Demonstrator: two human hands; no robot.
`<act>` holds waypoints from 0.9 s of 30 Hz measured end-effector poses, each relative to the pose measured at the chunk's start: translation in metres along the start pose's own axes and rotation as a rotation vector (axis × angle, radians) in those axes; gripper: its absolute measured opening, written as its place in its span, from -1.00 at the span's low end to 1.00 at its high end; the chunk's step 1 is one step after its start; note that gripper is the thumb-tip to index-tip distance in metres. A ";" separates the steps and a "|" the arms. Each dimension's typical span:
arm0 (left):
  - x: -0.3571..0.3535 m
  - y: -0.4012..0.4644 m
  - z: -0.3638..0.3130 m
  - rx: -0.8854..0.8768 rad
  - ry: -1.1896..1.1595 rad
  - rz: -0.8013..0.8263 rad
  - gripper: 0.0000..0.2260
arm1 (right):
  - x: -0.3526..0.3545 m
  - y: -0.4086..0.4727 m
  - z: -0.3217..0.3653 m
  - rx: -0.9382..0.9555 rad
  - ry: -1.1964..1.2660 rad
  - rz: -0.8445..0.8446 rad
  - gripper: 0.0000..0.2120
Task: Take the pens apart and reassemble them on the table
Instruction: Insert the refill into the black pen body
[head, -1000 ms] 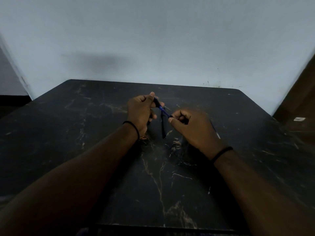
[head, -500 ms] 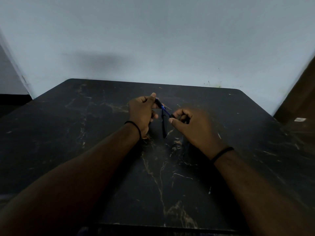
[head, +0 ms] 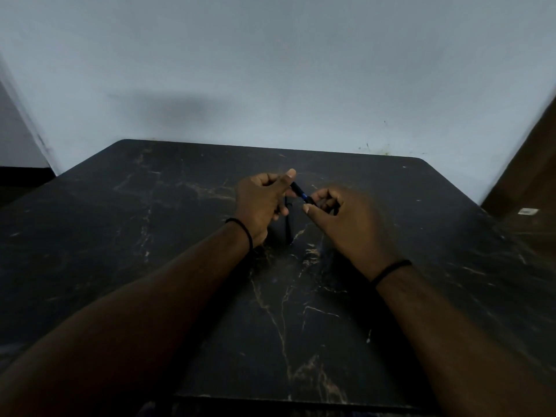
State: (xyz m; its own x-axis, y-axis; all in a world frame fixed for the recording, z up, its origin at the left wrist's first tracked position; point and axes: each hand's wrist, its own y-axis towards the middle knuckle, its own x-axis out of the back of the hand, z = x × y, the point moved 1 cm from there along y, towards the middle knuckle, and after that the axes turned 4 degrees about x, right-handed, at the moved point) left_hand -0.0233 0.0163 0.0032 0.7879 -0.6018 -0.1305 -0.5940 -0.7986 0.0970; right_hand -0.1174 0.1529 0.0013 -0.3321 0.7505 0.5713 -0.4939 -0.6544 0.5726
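Both hands meet above the middle of a black marble-patterned table [head: 150, 236]. Between them runs a thin dark pen [head: 301, 192] with a blue section showing. My left hand [head: 260, 203] pinches the pen's far upper end with thumb and fingers. My right hand [head: 346, 227] pinches its nearer lower end. A second dark pen piece [head: 288, 224] lies on the table just below the hands, pointing toward me. The scene is dim, so small pen parts are hard to make out.
A pale wall [head: 270, 70] rises directly behind the table's far edge. A brown wooden surface [head: 532, 182] with a small white tag [head: 528, 211] stands to the right. The table's near edge runs just below my forearms.
The hands have drawn a little closer together, so less of the blue pen section shows between them. The pen piece on the table has not moved.
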 end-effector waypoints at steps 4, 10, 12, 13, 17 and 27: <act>0.000 -0.001 0.000 0.000 0.007 0.029 -0.72 | 0.000 0.000 0.000 -0.015 0.030 -0.002 -0.93; 0.000 -0.003 -0.001 0.017 0.009 0.047 -0.67 | 0.000 0.000 -0.001 -0.003 0.011 -0.002 -0.90; 0.000 -0.003 -0.001 0.010 0.010 0.051 -0.69 | 0.001 0.000 -0.001 -0.002 0.004 -0.001 -0.91; 0.000 -0.003 -0.001 0.006 0.009 0.056 -0.70 | 0.000 0.000 -0.002 -0.002 0.000 0.000 -0.92; 0.000 -0.003 -0.001 -0.001 0.013 0.057 -0.74 | 0.000 0.001 -0.004 0.000 -0.010 -0.004 -0.91; 0.000 -0.004 -0.002 -0.018 0.018 0.061 -0.73 | 0.000 0.002 -0.008 0.008 0.011 -0.024 -0.92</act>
State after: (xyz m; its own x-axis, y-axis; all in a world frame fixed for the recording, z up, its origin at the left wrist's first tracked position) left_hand -0.0207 0.0191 0.0045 0.7530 -0.6495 -0.1056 -0.6384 -0.7600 0.1217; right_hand -0.1243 0.1526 -0.0021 -0.3287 0.7670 0.5511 -0.4953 -0.6368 0.5909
